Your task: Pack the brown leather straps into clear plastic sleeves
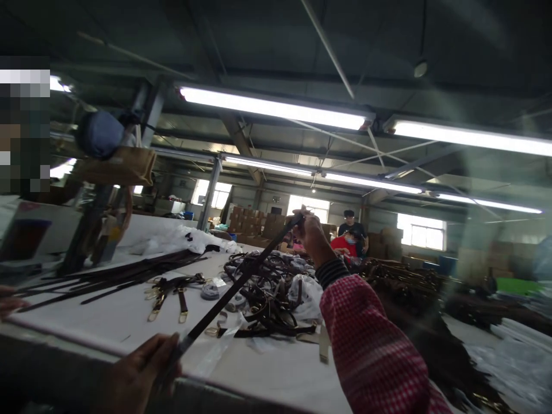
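Two bare hands are raised over the near side of the table, and one long, dark, flat strap (228, 295) is stretched on a slant between them. Its lower, nearer end is gripped by the left hand (144, 368), between thumb and fingers; its upper, farther end is pinched by the right hand (308, 225), which is lifted at the end of a red-and-white checked sleeve (375, 339) with a dark ribbed cuff. At the left edge, part of another person's hand (7, 302) is seen near the ends of long dark strips (129, 272); whether anything is held by it cannot be told.

Beneath the stretched strap, a white tabletop (284, 368) is partly covered. Short dark straps with gold-coloured metal clasps (160, 298) are laid to the left, beside a large tangled heap of dark straps (265, 307), with clear plastic bags (307, 296) among it. To the right, dark brown straps (401, 287) are piled, and clear plastic sheeting (513, 362) is spread. Beyond the long strips, crumpled white plastic (172, 237) is bunched.

Farther off, a person in red (345, 246) and a person in a dark cap and top (359, 231) are seen, with brown cardboard boxes (245, 221) stacked behind, under long white tube lights (276, 109).
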`<state>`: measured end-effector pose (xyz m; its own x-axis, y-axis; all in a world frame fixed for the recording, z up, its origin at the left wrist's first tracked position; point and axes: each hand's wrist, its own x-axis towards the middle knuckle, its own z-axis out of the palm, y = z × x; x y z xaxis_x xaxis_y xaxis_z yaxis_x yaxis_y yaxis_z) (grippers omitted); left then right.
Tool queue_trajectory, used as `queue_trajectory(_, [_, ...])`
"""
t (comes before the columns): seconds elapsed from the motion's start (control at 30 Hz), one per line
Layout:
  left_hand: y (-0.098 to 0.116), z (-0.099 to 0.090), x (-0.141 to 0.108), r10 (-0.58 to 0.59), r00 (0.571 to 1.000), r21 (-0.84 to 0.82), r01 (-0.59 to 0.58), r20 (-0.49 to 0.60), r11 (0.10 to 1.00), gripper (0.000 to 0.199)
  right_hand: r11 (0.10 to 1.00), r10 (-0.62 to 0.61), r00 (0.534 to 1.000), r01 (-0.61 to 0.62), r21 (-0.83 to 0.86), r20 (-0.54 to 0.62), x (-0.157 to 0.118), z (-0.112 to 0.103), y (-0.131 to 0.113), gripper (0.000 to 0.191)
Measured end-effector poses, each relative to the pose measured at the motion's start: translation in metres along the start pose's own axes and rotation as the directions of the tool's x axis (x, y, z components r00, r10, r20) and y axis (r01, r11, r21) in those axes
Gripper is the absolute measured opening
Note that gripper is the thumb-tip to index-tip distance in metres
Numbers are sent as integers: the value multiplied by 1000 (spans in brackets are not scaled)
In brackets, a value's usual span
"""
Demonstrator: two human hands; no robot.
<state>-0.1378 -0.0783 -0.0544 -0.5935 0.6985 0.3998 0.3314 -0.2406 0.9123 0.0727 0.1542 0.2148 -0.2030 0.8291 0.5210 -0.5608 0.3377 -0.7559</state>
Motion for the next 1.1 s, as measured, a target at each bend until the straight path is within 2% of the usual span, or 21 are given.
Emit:
queue_trajectory(0.07, [28,10,9,6,1000,-46,-6,-1,999,55,1000,-13,995,15,-15,94,1,21,-25,32])
queue_trajectory(0.13, [61,18,22,28,999,-174,-34,-39,984,47,998,-37,973,45,-33,227,-1,41,-44,34])
queue_trajectory(0.23, [110,25,43,92,996,-309,-86,4,947,45,992,-58,886,102,-72,460,-6,66,-57,36])
queue_trajectory(0.33, [151,31,66,161,987,-416,-150,-8,897,40,989,-23,813,103,-105,581,-16,84,-50,35])
queue_trajectory(0.4, [171,35,79,192,981,-479,-186,-35,858,35,989,-6,788,96,-113,616,-24,92,-38,35])
queue_trajectory(0.5, [192,40,93,181,982,-545,-183,-58,818,25,986,9,767,101,-135,642,-32,99,-19,39])
queue_trajectory(0.63, [211,46,98,170,983,-578,-177,-66,797,19,979,35,753,106,-174,657,-38,99,-1,46])
queue_trajectory(0.77, [219,51,97,186,981,-597,-177,-47,783,17,982,74,748,60,-179,660,-41,94,8,51])
queue_trajectory(0.93, [205,56,99,200,978,-619,-119,63,777,16,981,120,767,4,-192,630,-42,82,21,52])
queue_trajectory(1.03, [192,59,103,221,961,-652,-60,168,756,24,982,138,749,-20,-187,647,-43,74,32,50])
queue_trajectory(1.1, [188,63,106,248,949,-679,-50,197,732,28,985,139,740,-32,-171,658,-43,70,40,48])
